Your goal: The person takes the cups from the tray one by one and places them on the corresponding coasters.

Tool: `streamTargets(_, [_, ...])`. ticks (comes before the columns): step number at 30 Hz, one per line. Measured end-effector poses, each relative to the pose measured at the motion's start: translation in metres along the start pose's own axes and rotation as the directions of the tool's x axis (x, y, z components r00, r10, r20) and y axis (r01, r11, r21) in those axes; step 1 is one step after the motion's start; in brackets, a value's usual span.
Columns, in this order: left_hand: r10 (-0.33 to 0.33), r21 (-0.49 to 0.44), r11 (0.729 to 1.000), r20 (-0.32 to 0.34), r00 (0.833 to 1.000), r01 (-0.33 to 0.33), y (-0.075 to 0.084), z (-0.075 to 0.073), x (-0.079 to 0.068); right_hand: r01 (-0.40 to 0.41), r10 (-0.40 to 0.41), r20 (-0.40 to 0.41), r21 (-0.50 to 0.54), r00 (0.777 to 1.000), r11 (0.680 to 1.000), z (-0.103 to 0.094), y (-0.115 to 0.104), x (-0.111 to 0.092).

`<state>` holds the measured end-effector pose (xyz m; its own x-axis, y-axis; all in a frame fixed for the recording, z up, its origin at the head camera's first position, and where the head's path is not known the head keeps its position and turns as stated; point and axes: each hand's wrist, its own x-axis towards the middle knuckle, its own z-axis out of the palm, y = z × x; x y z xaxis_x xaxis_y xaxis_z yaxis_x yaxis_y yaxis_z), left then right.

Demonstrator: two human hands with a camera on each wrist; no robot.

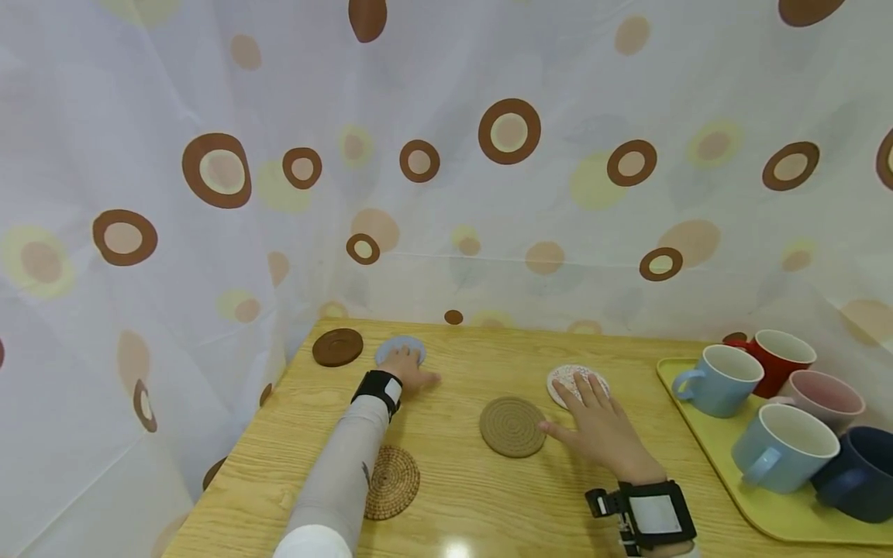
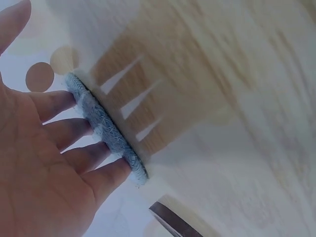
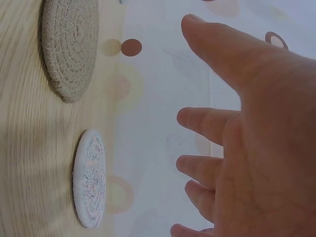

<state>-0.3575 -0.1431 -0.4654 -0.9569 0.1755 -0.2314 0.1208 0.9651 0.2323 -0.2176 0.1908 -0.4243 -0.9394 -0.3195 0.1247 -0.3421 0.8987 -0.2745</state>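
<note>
Fingers outstretched, my left hand (image 1: pixel 410 370) touches a light blue round coaster (image 1: pixel 391 346) at the far left of the wooden table. In the left wrist view its fingertips rest on the coaster's braided surface (image 2: pixel 108 129), thumb apart. A dark brown coaster (image 1: pixel 338 347) lies just left of it. My right hand (image 1: pixel 605 428) is spread above a white speckled coaster (image 1: pixel 560 377). The right wrist view shows a gap between those fingers and the white coaster (image 3: pixel 90 178). A tan coiled coaster (image 1: pixel 512 427) lies left of the right hand.
A brown wicker coaster (image 1: pixel 394 482) sits beside the left forearm, partly covered by it. On the right, a yellow tray (image 1: pixel 722 443) holds several mugs: light blue (image 1: pixel 718 381), red (image 1: pixel 774 364), pink (image 1: pixel 829 399) and navy (image 1: pixel 860 474). A dotted curtain (image 1: pixel 446 194) hangs behind the table.
</note>
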Motion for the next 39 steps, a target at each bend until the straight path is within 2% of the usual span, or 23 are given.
streamTargets(8, [0.041, 0.009, 0.999, -0.053, 0.998, -0.04, -0.015, 0.01, 0.006, 0.023, -0.023, -0.032, -0.007, 0.999, 1.0, 0.001, 0.002, 0.002])
streamTargets(10, [0.054, 0.011, 0.999, -0.079, 0.995, -0.053, -0.017, 0.011, 0.004, 0.024, -0.025, -0.041, -0.019, 0.999, 1.0, 0.001, 0.002, 0.002])
streamTargets(17, [0.107, 0.109, 0.99, -0.139, 0.985, -0.092, -0.015, 0.009, -0.008, 0.026, -0.027, -0.033, -0.034, 0.999, 0.999, -0.005, -0.001, 0.003])
streamTargets(21, [0.172, 0.15, 0.977, -0.148, 0.974, -0.15, -0.01, 0.01, -0.025, 0.024, -0.025, -0.03, -0.033, 0.999, 0.999, -0.006, -0.002, 0.003])
streamTargets(27, [0.235, 0.177, 0.962, -0.142, 0.962, -0.209, 0.001, 0.012, -0.063, 0.035, -0.035, -0.018, -0.03, 0.999, 0.999, -0.006, -0.002, 0.003])
streamTargets(35, [0.302, 0.13, 0.951, -0.189, 0.934, -0.281, 0.0, 0.026, -0.106, 0.042, -0.042, -0.003, -0.011, 0.999, 0.999, -0.004, -0.002, 0.001])
streamTargets(39, [0.295, 0.081, 0.955, -0.192, 0.936, -0.285, 0.001, 0.027, -0.127, 0.063, -0.063, 0.008, -0.009, 0.998, 0.998, -0.001, -0.003, 0.002])
